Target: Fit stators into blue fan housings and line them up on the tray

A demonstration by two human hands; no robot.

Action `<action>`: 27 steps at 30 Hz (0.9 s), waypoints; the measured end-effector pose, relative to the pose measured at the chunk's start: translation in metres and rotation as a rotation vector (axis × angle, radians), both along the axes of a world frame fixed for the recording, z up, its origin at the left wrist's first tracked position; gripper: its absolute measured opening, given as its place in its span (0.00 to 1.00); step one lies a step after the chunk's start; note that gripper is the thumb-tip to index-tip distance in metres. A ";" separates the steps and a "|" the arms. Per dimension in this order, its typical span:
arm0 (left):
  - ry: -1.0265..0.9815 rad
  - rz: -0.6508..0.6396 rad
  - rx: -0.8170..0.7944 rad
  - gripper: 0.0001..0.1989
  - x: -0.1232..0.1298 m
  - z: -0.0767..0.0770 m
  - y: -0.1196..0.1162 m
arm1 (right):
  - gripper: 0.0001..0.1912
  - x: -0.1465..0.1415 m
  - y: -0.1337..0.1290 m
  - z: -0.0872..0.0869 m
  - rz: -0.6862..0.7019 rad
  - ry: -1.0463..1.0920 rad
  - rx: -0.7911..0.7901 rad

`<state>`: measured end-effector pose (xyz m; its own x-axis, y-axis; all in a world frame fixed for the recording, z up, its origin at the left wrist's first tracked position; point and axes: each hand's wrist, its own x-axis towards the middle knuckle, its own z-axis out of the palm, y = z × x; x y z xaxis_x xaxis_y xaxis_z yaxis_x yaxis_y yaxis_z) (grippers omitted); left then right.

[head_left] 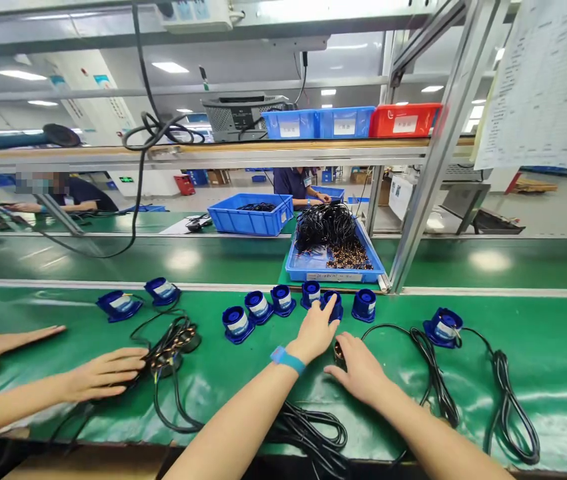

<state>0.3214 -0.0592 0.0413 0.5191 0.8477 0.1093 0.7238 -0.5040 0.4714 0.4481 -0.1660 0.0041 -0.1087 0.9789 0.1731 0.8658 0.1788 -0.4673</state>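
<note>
My left hand (316, 330), with a blue wristband, reaches over a blue plastic housing (333, 307); its fingers are spread and touch or nearly touch the housing. Just right of it, my right hand (361, 373) grips a small round copper-coloured part (339, 355) between thumb and fingers, low over the green mat. A black cable (388, 327) runs from behind this hand to a coiled bundle (433, 380). Several similar housings with white labels stand in a row, such as one housing (237, 323) at the left and another housing (364, 305) at the right.
A co-worker's hand (108, 375) rests on black cables with round parts (171, 347) at left. One housing (444, 327) with a coiled cable (513, 413) lies at right. Behind are a blue tray of cables (333, 275), a blue bin (251, 220) and a metal post (428, 167).
</note>
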 end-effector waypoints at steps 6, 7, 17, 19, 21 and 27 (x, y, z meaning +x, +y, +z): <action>0.005 0.014 0.043 0.13 0.002 0.001 0.010 | 0.26 0.006 -0.002 -0.030 -0.014 -0.029 0.069; -0.001 0.017 0.057 0.12 -0.005 0.001 0.010 | 0.25 0.007 -0.003 -0.026 -0.014 -0.034 0.044; -0.338 0.086 0.059 0.25 -0.072 -0.022 -0.007 | 0.04 -0.006 0.017 0.000 -0.045 -0.057 -0.066; -0.392 0.220 0.014 0.47 -0.073 -0.031 -0.011 | 0.03 -0.003 0.024 -0.003 -0.067 0.061 0.015; -0.405 0.298 -0.068 0.51 -0.071 -0.036 -0.012 | 0.06 -0.002 0.031 -0.002 -0.072 0.225 0.136; -0.475 0.241 -0.165 0.26 -0.065 -0.036 -0.010 | 0.33 -0.030 0.058 0.025 0.073 0.400 0.281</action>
<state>0.2563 -0.0689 0.0055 0.2344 0.9620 0.1400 0.4979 -0.2424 0.8327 0.4185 -0.1084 0.0294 -0.0461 0.8808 0.4713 0.6089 0.3988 -0.6857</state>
